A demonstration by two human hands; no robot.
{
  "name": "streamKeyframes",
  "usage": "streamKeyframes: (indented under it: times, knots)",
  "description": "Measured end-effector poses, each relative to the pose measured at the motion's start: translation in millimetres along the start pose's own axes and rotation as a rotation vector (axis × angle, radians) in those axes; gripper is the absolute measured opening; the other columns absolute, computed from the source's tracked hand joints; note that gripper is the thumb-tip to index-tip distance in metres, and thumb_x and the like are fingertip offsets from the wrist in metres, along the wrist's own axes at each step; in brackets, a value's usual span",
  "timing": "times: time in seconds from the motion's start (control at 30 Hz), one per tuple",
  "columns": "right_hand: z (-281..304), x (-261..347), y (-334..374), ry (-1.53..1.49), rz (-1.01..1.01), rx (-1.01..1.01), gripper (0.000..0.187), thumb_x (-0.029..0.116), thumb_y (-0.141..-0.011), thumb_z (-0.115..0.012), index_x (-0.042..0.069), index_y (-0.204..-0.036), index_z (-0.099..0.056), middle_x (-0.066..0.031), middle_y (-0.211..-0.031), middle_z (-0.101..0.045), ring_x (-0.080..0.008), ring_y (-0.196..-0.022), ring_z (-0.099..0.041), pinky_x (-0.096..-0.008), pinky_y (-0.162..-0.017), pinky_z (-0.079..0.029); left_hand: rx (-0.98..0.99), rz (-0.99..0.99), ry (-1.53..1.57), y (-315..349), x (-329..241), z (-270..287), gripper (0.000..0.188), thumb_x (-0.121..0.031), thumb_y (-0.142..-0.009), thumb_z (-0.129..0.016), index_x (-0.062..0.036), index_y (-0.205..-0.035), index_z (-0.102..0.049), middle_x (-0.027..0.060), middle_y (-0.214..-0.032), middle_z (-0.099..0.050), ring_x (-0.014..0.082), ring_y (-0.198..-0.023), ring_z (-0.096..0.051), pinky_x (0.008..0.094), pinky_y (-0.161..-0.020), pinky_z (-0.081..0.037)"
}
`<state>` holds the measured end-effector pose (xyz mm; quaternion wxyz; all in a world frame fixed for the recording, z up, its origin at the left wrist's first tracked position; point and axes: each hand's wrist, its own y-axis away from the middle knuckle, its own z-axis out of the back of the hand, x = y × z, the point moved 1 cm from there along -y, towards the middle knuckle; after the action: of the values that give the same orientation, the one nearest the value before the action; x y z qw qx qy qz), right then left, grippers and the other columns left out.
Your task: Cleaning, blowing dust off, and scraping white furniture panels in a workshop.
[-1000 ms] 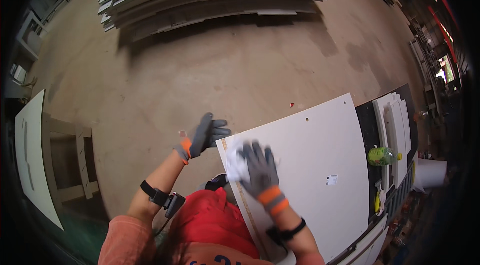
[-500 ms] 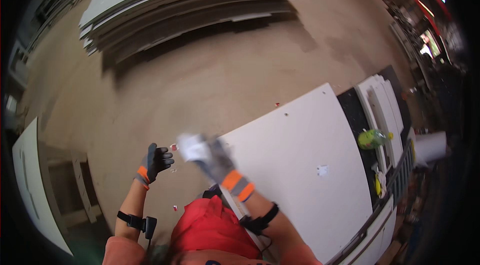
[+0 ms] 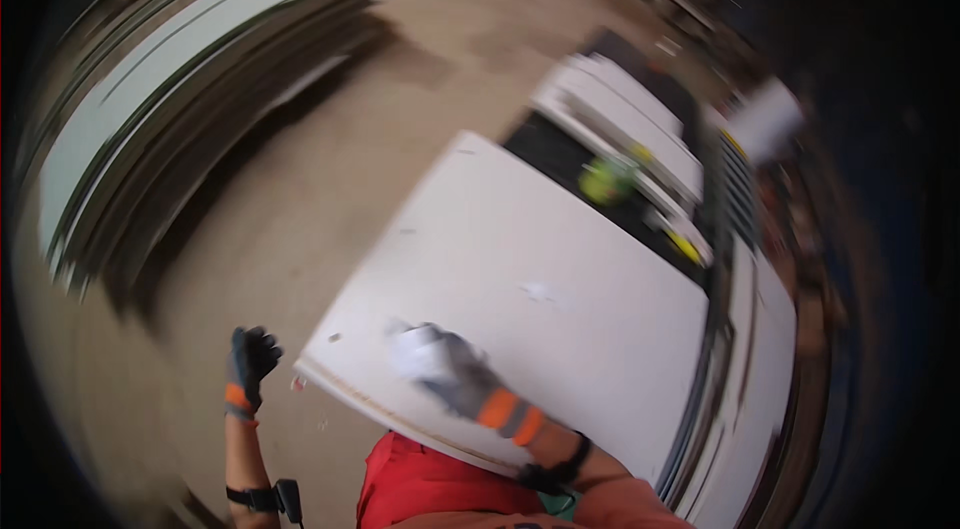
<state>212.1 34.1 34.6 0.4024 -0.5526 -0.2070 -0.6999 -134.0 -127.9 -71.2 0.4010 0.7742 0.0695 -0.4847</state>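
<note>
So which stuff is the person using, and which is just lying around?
In use:
white cloth, under the gloved right hand
big white panel it rests on

Lying about:
stacked boards across the floor
green thing, too blurred to name
left hand is off the panel, touching nothing

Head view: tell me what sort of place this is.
Probably a workshop or warehouse for board or furniture panels. A large white panel lies under the gloved right hand, a stack of long boards sits on the bare concrete floor, and more white panels lie beyond.

White panel, grey gloves with orange cuffs, red shirt
</note>
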Motion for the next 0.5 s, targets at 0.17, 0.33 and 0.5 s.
streamKeyframes:
  times: [0.17,0.33,0.5]
  knots:
    - [-52.2,-15.8,48.0,0.733,0.16,-0.009,0.064,0.05,-0.084,-0.057,0.008,-0.132,-0.047,-0.0155,-0.147,-0.034,-0.0348,-0.138,-0.027,-0.0531,-0.117,-0.011,0.144,-0.101,-0.401,-85.6,-50.1,-106.7,0.079,-0.065,-0.091,-0.043,-0.0041,-0.141,-0.042,0.0184,-0.134,-0.053,0.032,-0.112,-0.058,0.043,-0.098,-0.042]
    - [87.6,-30.4,196.9,0.913,-0.5,-0.496,0.056,0.038,-0.078,-0.064,0.009,-0.124,-0.05,-0.014,-0.138,-0.044,-0.0338,-0.135,-0.035,-0.0526,-0.109,-0.027,0.248,-0.136,-0.652,-110.6,-37.1,-223.2,0.072,-0.058,-0.093,-0.046,-0.0023,-0.139,-0.047,0.0144,-0.129,-0.057,0.0243,-0.103,-0.058,0.0348,-0.094,-0.043]
    - [147.1,-19.5,475.7,1.037,-1.115,-1.439,0.068,0.034,-0.072,-0.073,0.001,-0.126,-0.048,-0.0186,-0.119,-0.055,-0.0354,-0.117,-0.05,-0.0432,-0.101,-0.038,0.108,-0.438,-0.908,-95.1,-5.4,-282.8,0.059,-0.046,-0.099,-0.045,0.0066,-0.125,-0.057,0.0106,-0.119,-0.063,0.0185,-0.105,-0.055,0.0318,-0.094,-0.042]
